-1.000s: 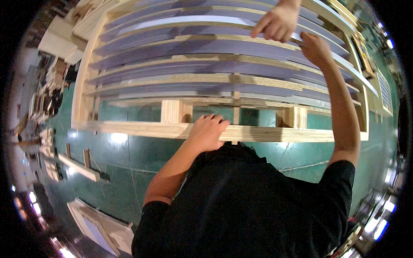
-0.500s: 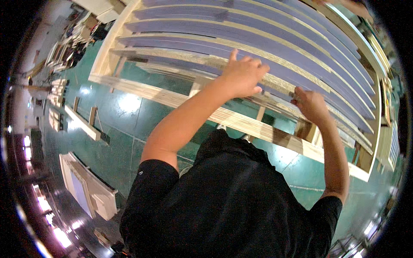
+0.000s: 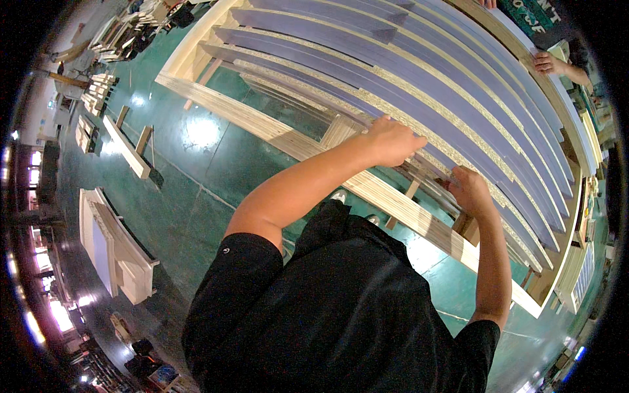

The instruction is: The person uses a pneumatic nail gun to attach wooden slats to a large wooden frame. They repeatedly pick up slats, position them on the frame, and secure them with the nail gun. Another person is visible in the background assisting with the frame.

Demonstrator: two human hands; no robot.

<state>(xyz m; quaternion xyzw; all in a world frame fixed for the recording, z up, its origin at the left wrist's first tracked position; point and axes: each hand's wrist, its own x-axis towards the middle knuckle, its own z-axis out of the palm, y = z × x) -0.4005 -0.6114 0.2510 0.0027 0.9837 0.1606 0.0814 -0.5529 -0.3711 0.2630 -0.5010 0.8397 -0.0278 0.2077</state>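
Note:
Grey-purple boards point(image 3: 308, 52) with speckled chipboard edges stand in a row inside a large pale wooden frame point(image 3: 262, 134). My left hand point(image 3: 393, 142) is closed over the nearest board point(image 3: 288, 77), about midway along it. Farther right on that same board, my right hand point(image 3: 470, 191) has its fingers curled round the edge. What my fingertips touch on the board's far side is hidden. Between this board and the frame's near rail is an open gap with short crosspieces.
Another person's hand point(image 3: 549, 64) rests on the far right side of the frame. A stack of panels point(image 3: 118, 249) lies on the green floor point(image 3: 190, 216) at left, near a propped timber beam point(image 3: 128, 147). Stacked lumber point(image 3: 128, 36) stands at the far left.
My view has turned, so the frame now slants down to the right. My left hand's raised, spread fingers have come down onto the board. The other person's hand now shows at right.

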